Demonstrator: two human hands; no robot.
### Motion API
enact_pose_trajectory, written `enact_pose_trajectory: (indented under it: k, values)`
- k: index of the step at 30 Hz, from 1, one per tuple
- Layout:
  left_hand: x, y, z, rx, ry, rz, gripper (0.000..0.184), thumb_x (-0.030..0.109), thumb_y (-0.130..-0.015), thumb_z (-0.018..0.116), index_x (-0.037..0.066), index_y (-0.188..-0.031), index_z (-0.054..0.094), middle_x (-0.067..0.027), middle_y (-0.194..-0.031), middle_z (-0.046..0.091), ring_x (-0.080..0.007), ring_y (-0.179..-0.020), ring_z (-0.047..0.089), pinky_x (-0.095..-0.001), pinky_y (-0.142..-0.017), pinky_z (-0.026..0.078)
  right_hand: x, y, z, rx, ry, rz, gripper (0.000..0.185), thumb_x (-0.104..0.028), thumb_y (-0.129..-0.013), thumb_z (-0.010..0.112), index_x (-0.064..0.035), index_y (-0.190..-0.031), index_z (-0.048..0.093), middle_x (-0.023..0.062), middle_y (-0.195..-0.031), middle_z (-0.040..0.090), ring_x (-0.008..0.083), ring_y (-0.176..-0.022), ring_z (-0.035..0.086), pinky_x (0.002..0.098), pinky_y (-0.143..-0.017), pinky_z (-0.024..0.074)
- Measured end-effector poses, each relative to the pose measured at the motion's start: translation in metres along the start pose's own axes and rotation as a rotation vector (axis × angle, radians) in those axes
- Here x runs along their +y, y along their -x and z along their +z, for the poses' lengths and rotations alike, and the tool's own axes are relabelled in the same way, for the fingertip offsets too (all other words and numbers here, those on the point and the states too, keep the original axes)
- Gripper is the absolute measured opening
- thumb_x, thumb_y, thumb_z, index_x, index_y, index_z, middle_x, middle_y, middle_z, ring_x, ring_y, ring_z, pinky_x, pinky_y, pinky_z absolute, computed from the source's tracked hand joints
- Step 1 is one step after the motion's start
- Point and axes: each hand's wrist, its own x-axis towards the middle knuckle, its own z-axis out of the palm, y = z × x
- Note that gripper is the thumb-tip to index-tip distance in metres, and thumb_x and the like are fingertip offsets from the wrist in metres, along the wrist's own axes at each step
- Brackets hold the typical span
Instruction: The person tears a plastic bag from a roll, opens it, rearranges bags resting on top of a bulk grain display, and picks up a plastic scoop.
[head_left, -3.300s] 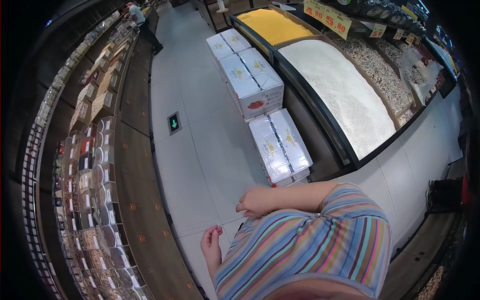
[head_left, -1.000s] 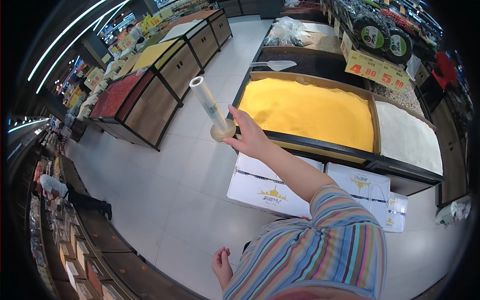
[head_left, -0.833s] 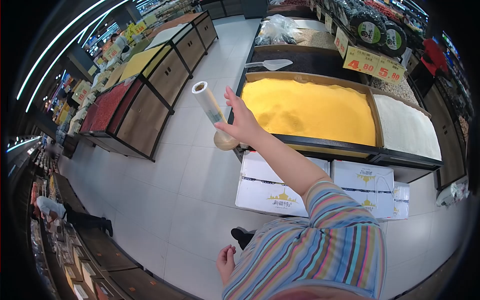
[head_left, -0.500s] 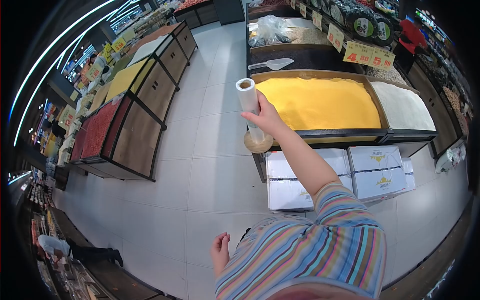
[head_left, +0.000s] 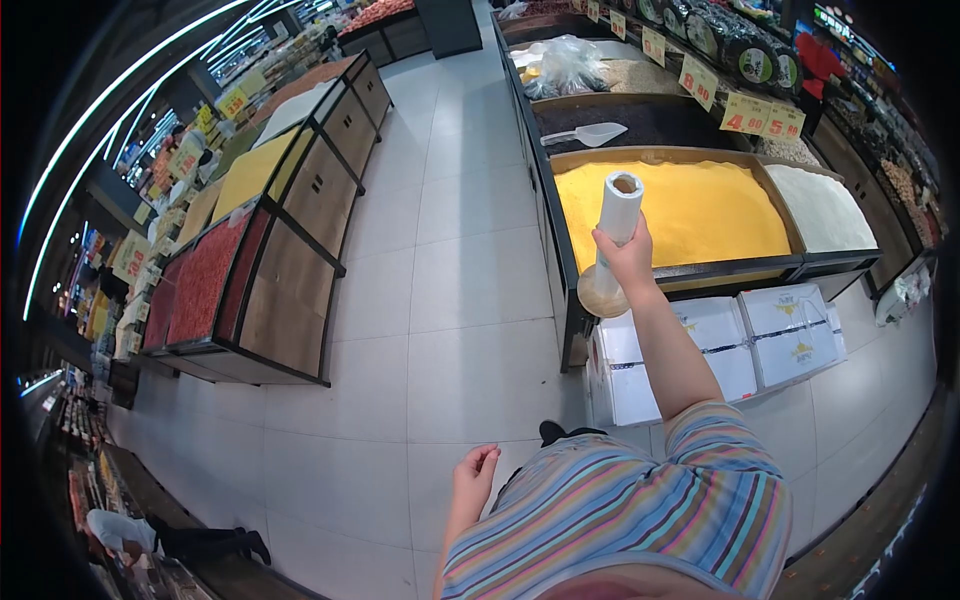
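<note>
My right hand point(head_left: 629, 253) is wrapped round a white roll of plastic bags point(head_left: 620, 207), which stands upright on a round, pale base point(head_left: 603, 290) at the near left corner of the display stand. Behind the roll lies a bin of yellow grain point(head_left: 690, 210). Low in front of my body, my left hand point(head_left: 479, 466) has its fingers curled together; whether anything small is inside them cannot be made out.
White cartons point(head_left: 680, 350) sit below the stand. A clear scoop point(head_left: 598, 134) and bundled plastic bags point(head_left: 565, 66) lie farther back. Another display counter point(head_left: 290, 270) runs along the left. A person point(head_left: 170, 537) is at the lower left shelves.
The view has turned from the shelf aisle to the grain stand. My right hand, earlier spread beside the roll, has closed round it. The roll now appears farther right in view.
</note>
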Motion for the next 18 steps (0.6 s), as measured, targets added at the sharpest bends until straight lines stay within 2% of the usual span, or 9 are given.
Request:
enact_pose_trajectory:
  k: [2, 8, 12, 14, 18]
  values:
    - [0.009, -0.019, -0.002, -0.048, -0.023, 0.022, 0.024, 0.014, -0.09, 0.057, -0.003, -0.106, 0.061, -0.0105, -0.096, 0.066, -0.0139, -0.089, 0.061, -0.0259, -0.081, 0.047, 0.019, -0.001, 0.003, 0.042, 0.05, -0.059, 0.045, -0.014, -0.07, 0.073, -0.003, -0.106, 0.049, 0.0112, -0.094, 0.06, 0.0209, -0.087, 0.059, 0.034, -0.077, 0.0468]
    - [0.053, -0.093, -0.007, -0.136, -0.131, 0.229, 0.022, 0.015, -0.089, 0.057, -0.001, -0.104, 0.062, -0.0091, -0.094, 0.067, -0.0126, -0.088, 0.061, -0.0258, -0.08, 0.047, 0.019, 0.005, 0.008, 0.077, -0.104, 0.031, 0.045, -0.011, -0.07, 0.072, -0.0037, -0.108, 0.049, 0.008, -0.094, 0.058, 0.0176, -0.085, 0.058, 0.0322, -0.076, 0.0465]
    - [0.097, -0.154, 0.008, -0.229, -0.208, 0.402, 0.023, 0.016, -0.087, 0.06, 0.0, -0.104, 0.063, -0.0112, -0.091, 0.067, -0.0167, -0.083, 0.063, -0.0276, -0.074, 0.048, 0.02, 0.008, 0.007, 0.066, -0.126, 0.003, 0.049, -0.01, -0.07, 0.071, -0.0033, -0.112, 0.047, 0.0086, -0.094, 0.058, 0.0178, -0.085, 0.058, 0.0325, -0.077, 0.0466]
    - [0.13, -0.178, 0.022, -0.312, -0.236, 0.456, 0.022, 0.015, -0.087, 0.059, 0.001, -0.103, 0.063, -0.0117, -0.091, 0.067, -0.0181, -0.083, 0.063, -0.0285, -0.071, 0.049, 0.015, 0.008, 0.007, 0.053, -0.127, -0.004, 0.05, -0.007, -0.069, 0.071, -0.003, -0.112, 0.046, 0.0084, -0.091, 0.06, 0.0178, -0.081, 0.059, 0.032, -0.073, 0.0479]
    - [0.177, -0.229, 0.06, -0.508, -0.305, 0.63, 0.021, 0.012, -0.086, 0.059, 0.002, -0.105, 0.063, -0.0107, -0.094, 0.066, -0.0184, -0.087, 0.062, -0.0289, -0.078, 0.047, 0.009, 0.006, 0.006, 0.01, -0.155, -0.017, 0.051, -0.005, -0.069, 0.071, -0.002, -0.112, 0.044, 0.0083, -0.087, 0.06, 0.0178, -0.077, 0.061, 0.0314, -0.07, 0.0489]
